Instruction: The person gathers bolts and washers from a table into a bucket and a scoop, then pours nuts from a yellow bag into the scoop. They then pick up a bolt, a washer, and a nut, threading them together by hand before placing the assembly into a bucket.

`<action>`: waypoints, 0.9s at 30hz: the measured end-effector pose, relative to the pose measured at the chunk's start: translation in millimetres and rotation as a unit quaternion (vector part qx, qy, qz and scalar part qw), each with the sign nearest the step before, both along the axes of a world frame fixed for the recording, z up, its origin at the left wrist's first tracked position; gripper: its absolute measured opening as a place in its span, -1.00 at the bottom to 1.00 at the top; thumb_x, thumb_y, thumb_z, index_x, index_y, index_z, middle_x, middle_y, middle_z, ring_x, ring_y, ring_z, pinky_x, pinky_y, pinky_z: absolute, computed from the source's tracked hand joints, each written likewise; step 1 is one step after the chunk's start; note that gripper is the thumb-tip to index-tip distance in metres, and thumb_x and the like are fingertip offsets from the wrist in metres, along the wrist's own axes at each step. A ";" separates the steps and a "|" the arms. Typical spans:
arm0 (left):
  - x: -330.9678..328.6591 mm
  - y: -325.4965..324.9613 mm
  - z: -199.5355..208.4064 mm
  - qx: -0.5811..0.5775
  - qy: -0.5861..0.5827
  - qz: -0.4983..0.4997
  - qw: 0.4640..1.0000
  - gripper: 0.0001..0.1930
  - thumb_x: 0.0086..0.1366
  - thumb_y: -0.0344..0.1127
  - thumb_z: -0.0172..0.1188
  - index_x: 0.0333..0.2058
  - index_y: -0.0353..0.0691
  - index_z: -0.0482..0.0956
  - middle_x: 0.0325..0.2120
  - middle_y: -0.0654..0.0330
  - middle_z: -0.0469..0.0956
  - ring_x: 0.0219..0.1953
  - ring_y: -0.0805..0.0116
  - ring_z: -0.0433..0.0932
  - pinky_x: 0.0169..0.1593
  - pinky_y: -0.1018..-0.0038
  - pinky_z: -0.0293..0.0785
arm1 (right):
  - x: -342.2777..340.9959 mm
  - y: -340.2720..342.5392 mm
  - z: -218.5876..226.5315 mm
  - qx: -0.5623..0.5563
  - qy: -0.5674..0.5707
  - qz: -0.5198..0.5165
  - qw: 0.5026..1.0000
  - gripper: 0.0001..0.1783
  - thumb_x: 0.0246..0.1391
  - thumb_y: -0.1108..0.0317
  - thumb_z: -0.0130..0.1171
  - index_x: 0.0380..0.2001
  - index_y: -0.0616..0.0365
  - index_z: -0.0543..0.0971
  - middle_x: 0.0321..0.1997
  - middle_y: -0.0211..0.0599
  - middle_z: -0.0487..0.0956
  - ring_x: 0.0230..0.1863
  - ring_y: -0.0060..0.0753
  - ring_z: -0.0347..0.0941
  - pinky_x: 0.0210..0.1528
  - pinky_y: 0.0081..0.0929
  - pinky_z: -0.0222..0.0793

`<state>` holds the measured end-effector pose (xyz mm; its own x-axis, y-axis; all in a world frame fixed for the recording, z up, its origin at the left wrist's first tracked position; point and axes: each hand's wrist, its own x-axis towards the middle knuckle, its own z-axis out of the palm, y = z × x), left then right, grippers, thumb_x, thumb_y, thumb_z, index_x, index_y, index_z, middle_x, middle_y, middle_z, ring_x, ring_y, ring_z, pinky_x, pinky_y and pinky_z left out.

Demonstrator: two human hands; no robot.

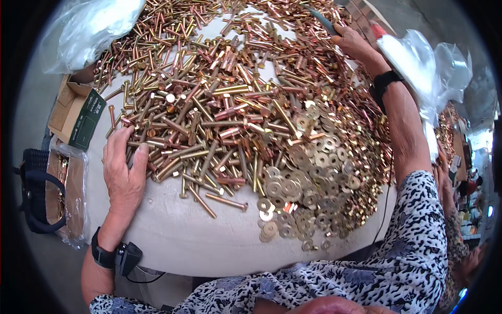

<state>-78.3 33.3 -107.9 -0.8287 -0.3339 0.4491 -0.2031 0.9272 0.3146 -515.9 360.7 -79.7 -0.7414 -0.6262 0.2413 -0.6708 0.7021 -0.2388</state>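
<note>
Nearest to the camera is a sleeve [413, 246] of soft cloth with a black and white spotted print. Before it lies a round white table [183, 240], smooth and bare at its near edge. The left hand [124, 167] rests flat at the edge of the pile of bolts [209, 115], with the fingers together and slightly bent over some bolts; it clamps nothing that I can see. The bolts are long metal rods with hexagonal heads, shiny, in brass and copper colours, and they lie crossed in all directions. To the right of them is a heap of flat round washers [303, 188] with holes, of the same yellow shine. On the left, beside the table, stands an open cardboard box [78, 112] with a green side; its contents are hidden. Farther away, the right hand [355, 44] reaches across the pile, its fingers closed on a dark, narrow tool [324, 22]. Beside it lie thin white plastic bags [418, 63].
</note>
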 end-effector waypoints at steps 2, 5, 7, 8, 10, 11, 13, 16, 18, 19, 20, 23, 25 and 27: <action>-3.7 -0.5 -1.2 -0.001 0.023 -0.014 1.000 -0.61 0.22 -0.19 0.06 -0.06 -0.35 0.41 -0.10 -0.06 0.39 -0.04 -0.01 0.35 0.07 0.26 0.23 | 22.6 27.9 17.3 0.027 -0.036 0.006 0.999 -0.63 0.07 0.26 -0.02 -0.15 0.35 0.42 -0.58 -0.39 0.33 -0.50 -0.56 0.28 -0.45 -0.48 0.19; 5.1 -8.6 -8.2 -0.014 0.013 0.005 1.000 -0.60 0.23 -0.17 0.06 -0.06 -0.36 0.41 -0.10 -0.06 0.40 -0.04 -0.01 0.37 0.06 0.26 0.25 | 97.2 38.0 34.1 0.016 -0.106 -0.007 0.994 -0.50 0.08 0.25 0.00 0.04 0.33 0.37 -0.62 -0.44 0.29 -0.57 -0.59 0.23 -0.53 -0.52 0.14; 2.3 -7.7 -7.1 -0.021 0.023 -0.005 1.000 -0.59 0.23 -0.14 0.07 -0.07 -0.36 0.42 -0.11 -0.06 0.41 -0.04 -0.01 0.38 0.05 0.25 0.26 | 128.9 70.1 35.5 -0.012 -0.122 -0.025 0.992 -0.42 0.10 0.25 0.00 0.16 0.31 0.26 -0.57 -0.51 0.32 -0.57 -0.67 0.20 -0.56 -0.62 0.12; 0.4 -8.1 -9.1 -0.025 0.029 0.000 0.999 -0.59 0.23 -0.13 0.07 -0.08 -0.35 0.43 -0.11 -0.06 0.42 -0.04 -0.01 0.38 0.05 0.25 0.27 | 146.4 80.5 34.8 -0.032 -0.125 0.005 0.992 -0.42 0.10 0.26 0.01 0.16 0.32 0.25 -0.55 -0.53 0.32 -0.57 -0.67 0.19 -0.56 -0.62 0.12; -5.0 -6.5 -10.2 -0.030 0.036 0.004 0.999 -0.58 0.22 -0.11 0.07 -0.08 -0.34 0.44 -0.11 -0.08 0.42 -0.04 -0.02 0.40 0.04 0.24 0.28 | 165.2 107.2 20.7 -0.084 -0.094 0.057 0.990 -0.40 0.11 0.27 0.03 0.17 0.35 0.23 -0.51 -0.54 0.34 -0.57 -0.68 0.19 -0.55 -0.63 0.13; -0.4 -9.0 -11.3 -0.036 0.034 0.006 0.999 -0.58 0.22 -0.11 0.07 -0.08 -0.34 0.44 -0.11 -0.08 0.42 -0.04 -0.02 0.40 0.04 0.24 0.28 | 190.8 101.4 27.8 -0.084 -0.159 0.009 0.984 -0.39 0.12 0.28 0.04 0.19 0.34 0.21 -0.51 -0.51 0.35 -0.58 -0.69 0.20 -0.55 -0.65 0.16; -3.7 -8.2 -11.7 -0.026 0.030 0.010 0.999 -0.57 0.22 -0.10 0.07 -0.08 -0.34 0.45 -0.11 -0.08 0.43 -0.05 -0.02 0.40 0.04 0.25 0.29 | 224.1 111.3 36.2 -0.107 -0.189 -0.001 0.976 -0.39 0.12 0.30 0.03 0.20 0.32 0.20 -0.52 -0.50 0.33 -0.59 -0.70 0.21 -0.55 -0.66 0.17; -6.4 -5.6 -11.1 -0.028 0.033 0.011 0.999 -0.50 0.21 -0.06 0.07 -0.04 -0.37 0.40 -0.10 -0.13 0.40 -0.02 -0.04 0.37 0.06 0.24 0.28 | 255.9 130.7 31.0 -0.126 -0.156 -0.009 0.980 -0.41 0.11 0.34 0.02 0.20 0.29 0.20 -0.48 -0.43 0.37 -0.49 -0.63 0.28 -0.44 -0.63 0.23; -5.7 -7.1 -12.1 -0.041 0.025 0.035 0.998 -0.41 0.22 0.00 0.04 0.02 -0.43 0.34 -0.07 -0.20 0.37 0.02 -0.07 0.33 0.08 0.23 0.26 | 280.3 133.3 37.3 -0.119 -0.140 -0.003 0.983 -0.42 0.10 0.35 0.02 0.19 0.27 0.22 -0.42 -0.35 0.42 -0.40 -0.55 0.31 -0.35 -0.58 0.25; -5.1 -8.0 -12.9 -0.043 0.026 0.033 0.998 -0.41 0.22 0.00 0.04 0.02 -0.43 0.34 -0.07 -0.20 0.37 0.02 -0.07 0.33 0.08 0.23 0.26 | 295.5 135.0 40.6 -0.109 -0.142 -0.017 0.984 -0.42 0.09 0.36 0.03 0.19 0.25 0.23 -0.39 -0.32 0.45 -0.36 -0.52 0.32 -0.31 -0.56 0.25; -4.1 -7.6 -12.0 -0.044 0.015 0.040 0.998 -0.40 0.22 0.01 0.03 0.02 -0.45 0.34 -0.06 -0.21 0.37 0.02 -0.07 0.34 0.09 0.23 0.26 | 307.8 136.3 42.7 -0.120 -0.161 -0.041 0.979 -0.42 0.08 0.35 0.04 0.19 0.21 0.24 -0.37 -0.26 0.47 -0.35 -0.50 0.33 -0.29 -0.53 0.27; -4.6 -20.5 -18.5 -0.055 0.006 0.037 0.998 -0.38 0.23 0.05 0.00 0.03 -0.44 0.33 -0.05 -0.21 0.37 0.01 -0.10 0.35 0.10 0.22 0.25 | 339.9 154.0 38.1 -0.141 -0.113 0.003 0.984 -0.47 0.07 0.39 -0.02 0.13 0.24 0.24 -0.49 -0.05 0.44 -0.47 -0.31 0.42 -0.38 -0.33 0.32; -3.5 -17.6 -16.2 -0.065 0.006 0.027 0.998 -0.38 0.24 0.06 -0.02 0.03 -0.42 0.34 -0.05 -0.20 0.38 0.01 -0.11 0.35 0.10 0.22 0.25 | 354.8 166.3 21.4 -0.182 -0.063 0.027 0.981 -0.47 0.06 0.38 0.01 0.13 0.21 0.28 -0.41 -0.04 0.49 -0.39 -0.31 0.45 -0.28 -0.44 0.36; -0.8 -5.9 -6.1 -0.054 -0.032 0.054 0.997 -0.39 0.24 0.09 -0.04 0.04 -0.34 0.35 -0.06 -0.17 0.40 -0.01 -0.09 0.38 0.08 0.18 0.26 | 370.4 169.9 8.8 -0.237 -0.077 -0.003 0.968 -0.47 0.06 0.37 0.04 0.13 0.24 0.29 -0.38 -0.06 0.52 -0.35 -0.39 0.46 -0.26 -0.48 0.36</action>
<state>-79.1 27.5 -113.9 -0.8193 -0.3750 0.4337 -0.3195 0.9267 0.1978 -145.5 530.6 -70.9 -0.7945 -0.4679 0.3871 -0.5980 0.4920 -0.6327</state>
